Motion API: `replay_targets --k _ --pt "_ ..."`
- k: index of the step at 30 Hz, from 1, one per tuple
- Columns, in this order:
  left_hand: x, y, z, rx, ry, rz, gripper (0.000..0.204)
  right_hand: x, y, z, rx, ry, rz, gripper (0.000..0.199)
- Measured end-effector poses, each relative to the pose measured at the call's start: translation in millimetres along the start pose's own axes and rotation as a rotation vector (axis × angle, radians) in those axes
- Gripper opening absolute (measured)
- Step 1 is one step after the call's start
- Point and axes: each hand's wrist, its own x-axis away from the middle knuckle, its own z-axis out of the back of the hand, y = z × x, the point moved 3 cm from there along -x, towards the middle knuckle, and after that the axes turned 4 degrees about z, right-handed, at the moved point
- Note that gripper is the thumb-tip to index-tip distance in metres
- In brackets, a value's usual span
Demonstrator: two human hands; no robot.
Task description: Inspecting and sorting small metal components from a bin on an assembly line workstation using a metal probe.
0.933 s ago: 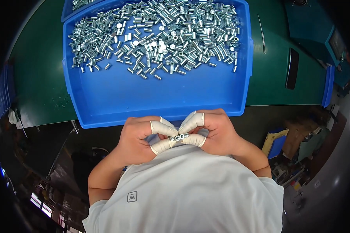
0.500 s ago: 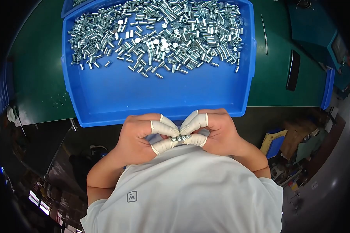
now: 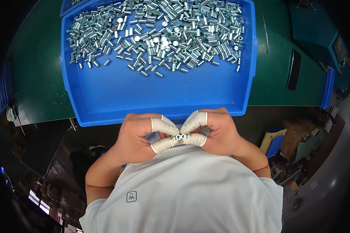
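Note:
My left hand [image 3: 138, 136] and my right hand [image 3: 220, 134] meet just in front of my shirt, near the front rim of a blue tray [image 3: 159, 91]. Pinched between their thumbs and fingers is a short row of several silver metal standoffs [image 3: 181, 137], ends turned toward me. Round holes show in the middle ends; the fingers partly cover the outer ones. White finger cots wrap the thumbs and the fingers in view. A spread heap of loose silver standoffs [image 3: 151, 39], many with hexagonal ends, lies in the far half of the tray.
The tray rests on a green table [image 3: 39, 89] and juts past its front edge. Right of it lie a thin metal rod [image 3: 265, 35] and a black phone-like slab [image 3: 294, 70]. A yellow and blue holder [image 3: 273, 143] stands beyond my right elbow.
Both hands stay in nearly the same place. The held standoffs have shifted slightly in the fingers, and the holes in the middle ones now show more plainly.

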Motion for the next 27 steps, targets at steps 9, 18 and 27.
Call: replay_targets --k 9,18,27 --pt "-1.2 -0.6 2.2 -0.004 -0.024 -0.034 0.020 -1.4 -0.5 -1.2 0.006 -0.003 0.044 0.016" --pt "-1.6 -1.2 2.4 -0.015 -0.016 -0.040 0.020 -2.8 -1.7 -1.3 0.014 -0.009 0.044 0.016" --pt "-1.3 -1.6 1.8 -0.010 -0.015 -0.031 0.020 -1.7 -1.6 -2.0 0.015 0.000 0.026 0.016"
